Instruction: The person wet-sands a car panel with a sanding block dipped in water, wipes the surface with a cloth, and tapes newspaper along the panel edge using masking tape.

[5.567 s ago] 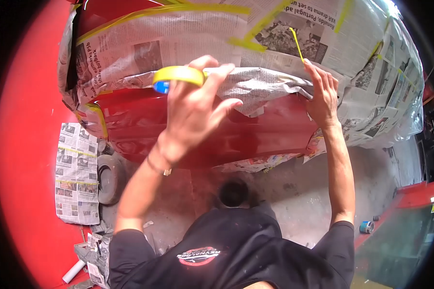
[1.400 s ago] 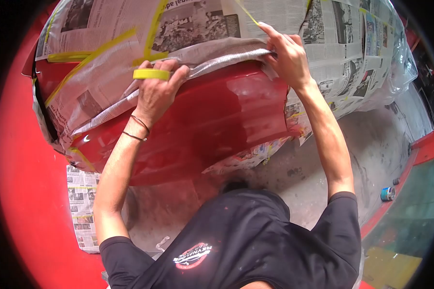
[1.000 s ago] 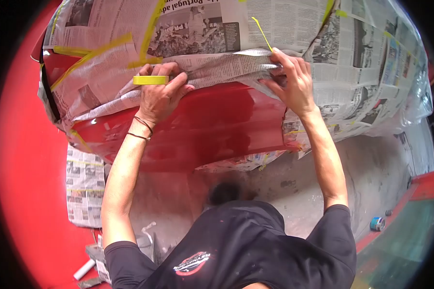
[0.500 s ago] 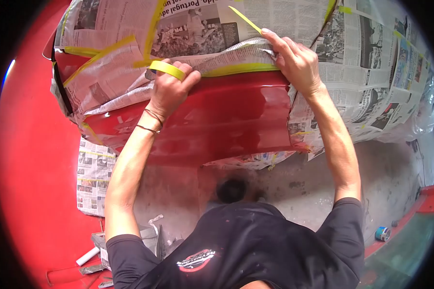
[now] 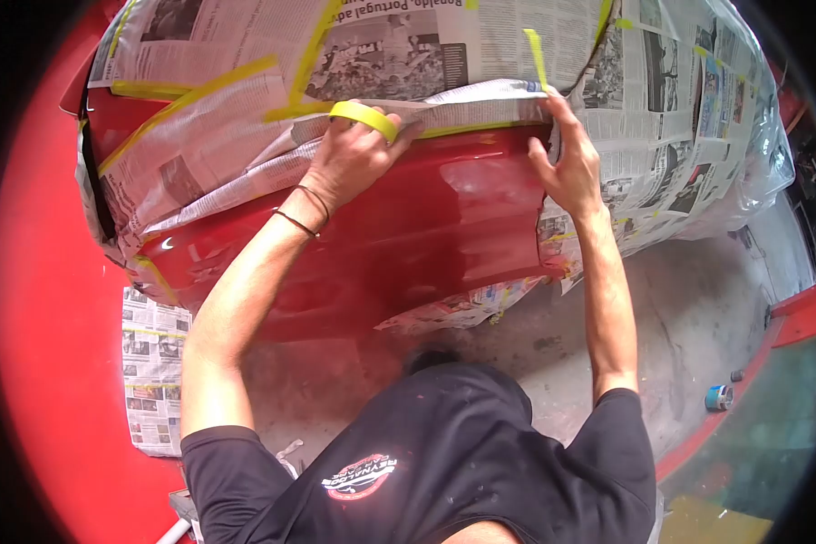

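My left hand [image 5: 352, 161] is closed, with a roll of yellow masking tape [image 5: 364, 118] hooped over its fingers. Its fingertips meet the folded edge of a newspaper sheet [image 5: 480, 93] along the top of a glossy red car panel [image 5: 399, 213]. To the right, my right hand [image 5: 573, 163] has its thumb spread away from the fingers. Its index fingertip touches the newspaper edge beside the lower end of a short yellow tape strip [image 5: 536, 56], which points upward. Yellow tape runs along the paper's lower border between both hands.
More taped newspaper [image 5: 671, 136] covers the bodywork on the right, with clear plastic sheeting [image 5: 760, 172] at its edge. A newspaper-covered piece [image 5: 151, 381] stands lower left by a red surface. A small blue-labelled can [image 5: 718, 397] sits at lower right.
The tape strip has swung from slanting left to nearly upright. My right thumb has moved away from the fingers. The left hand with the tape roll appears farther right as the view shifts.
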Tool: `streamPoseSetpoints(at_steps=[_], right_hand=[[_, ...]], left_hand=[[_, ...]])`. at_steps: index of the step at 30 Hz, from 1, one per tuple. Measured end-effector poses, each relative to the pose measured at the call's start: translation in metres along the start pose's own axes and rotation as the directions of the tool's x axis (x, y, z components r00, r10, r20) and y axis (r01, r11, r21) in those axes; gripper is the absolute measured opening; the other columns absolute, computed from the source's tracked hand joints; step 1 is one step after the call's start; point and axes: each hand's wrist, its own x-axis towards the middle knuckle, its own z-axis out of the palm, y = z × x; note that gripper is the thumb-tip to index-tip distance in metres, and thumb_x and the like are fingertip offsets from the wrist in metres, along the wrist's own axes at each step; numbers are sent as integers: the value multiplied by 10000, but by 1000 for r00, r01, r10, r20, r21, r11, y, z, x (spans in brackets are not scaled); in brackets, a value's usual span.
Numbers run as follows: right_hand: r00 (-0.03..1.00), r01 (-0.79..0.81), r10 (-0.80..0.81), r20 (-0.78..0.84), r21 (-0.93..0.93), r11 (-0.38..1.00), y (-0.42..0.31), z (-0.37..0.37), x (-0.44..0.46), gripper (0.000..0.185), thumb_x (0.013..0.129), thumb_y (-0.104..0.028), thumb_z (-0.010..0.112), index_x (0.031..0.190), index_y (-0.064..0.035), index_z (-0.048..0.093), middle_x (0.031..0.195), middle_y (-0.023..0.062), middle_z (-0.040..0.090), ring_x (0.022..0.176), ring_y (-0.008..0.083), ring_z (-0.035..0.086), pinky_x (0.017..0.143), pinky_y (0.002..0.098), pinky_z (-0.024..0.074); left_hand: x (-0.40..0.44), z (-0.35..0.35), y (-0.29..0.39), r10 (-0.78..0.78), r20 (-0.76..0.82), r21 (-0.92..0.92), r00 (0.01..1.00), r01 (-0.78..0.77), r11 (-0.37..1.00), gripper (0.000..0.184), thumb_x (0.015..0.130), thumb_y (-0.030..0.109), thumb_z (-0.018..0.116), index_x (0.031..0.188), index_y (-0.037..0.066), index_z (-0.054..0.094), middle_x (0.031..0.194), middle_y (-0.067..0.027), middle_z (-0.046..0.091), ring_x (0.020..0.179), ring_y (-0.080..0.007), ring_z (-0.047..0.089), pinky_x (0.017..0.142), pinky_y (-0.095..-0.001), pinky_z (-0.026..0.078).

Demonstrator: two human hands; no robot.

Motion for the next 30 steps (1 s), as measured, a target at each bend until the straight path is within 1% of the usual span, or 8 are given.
streamPoseSetpoints(at_steps=[4, 8, 11, 13, 15, 21, 24, 30], right_hand=[[974, -122, 136, -181, 86, 989, -49, -2, 2, 543, 960, -80, 815, 1476, -60, 649, 1330, 119, 755, 1276, 231, 711, 1080, 382, 569], [987, -99, 45, 156, 359, 928, -85, 19, 31, 300, 953, -151, 860, 1217, -43, 765, 1190, 124, 787, 1127, 256, 759, 1020, 383, 580], [804, -552, 302, 512, 452, 701, -68, 45, 42, 246, 1021, -244, 826, 1145, -53, 732, 1100, -5, 732, 1058, 99, 660, 992, 299, 528], [796, -562, 298, 527, 458, 689, -45, 57, 47, 273, 1017, -348, 831, 1085, -96, 750, 979, -57, 703, 941, 58, 622, 852, 256, 514], [742, -647, 348, 572, 477, 594, -35, 62, 45, 257, 1026, -342, 819, 1058, -95, 756, 969, -58, 698, 938, 55, 610, 870, 254, 496], [807, -589, 266, 528, 757, 284, -61, 57, 52, 177, 1030, -276, 812, 1078, -106, 811, 1086, -43, 730, 1039, 67, 641, 941, 289, 523], [638, -770, 277, 719, 604, 206, -78, 66, 50, 122, 1043, -183, 785, 1077, -68, 808, 1330, 3, 723, 1103, 76, 635, 1001, 250, 489], [662, -722, 411, 627, 383, 577, -107, 96, 52, 289, 1013, -301, 849, 1067, -17, 837, 873, -34, 736, 858, 55, 645, 792, 267, 538]], left_hand=[[-2, -1, -9, 3, 30, -107, 1000, 0, 994, 491, 926, 156, 665, 1392, 276, 762, 1154, 7, 676, 1096, -200, 688, 1061, -437, 472], [2, -5, -20, 27, 19, -187, 999, -23, 982, 332, 950, 148, 675, 1265, 220, 747, 1184, -1, 700, 1143, -193, 693, 1090, -439, 449], [-4, -8, -19, -46, 17, -143, 999, 48, 989, 312, 958, 169, 693, 1265, 210, 735, 1196, 12, 713, 1160, -182, 686, 1111, -448, 425], [-15, -14, -23, -104, -8, -101, 995, 103, 990, 305, 959, 182, 703, 1260, 217, 736, 1207, 18, 716, 1160, -174, 684, 1127, -457, 407], [-37, -13, -33, -83, -23, -80, 996, 81, 994, 426, 950, 207, 725, 1368, 287, 737, 1237, 28, 702, 1140, -166, 678, 1149, -454, 374], [-67, -9, -37, -32, -3, 55, 999, 32, 998, 506, 923, 258, 721, 1420, 348, 748, 1275, 66, 663, 1226, -143, 618, 1167, -467, 357], [-69, -12, -34, -39, 81, 59, 996, 34, 998, 493, 919, 265, 722, 1405, 343, 755, 1305, 74, 666, 1282, -135, 577, 1169, -472, 365], [-59, -18, -47, -40, 97, -142, 994, 53, 988, 405, 952, 219, 704, 1342, 291, 787, 1303, 36, 695, 1243, -174, 615, 1163, -478, 359]])
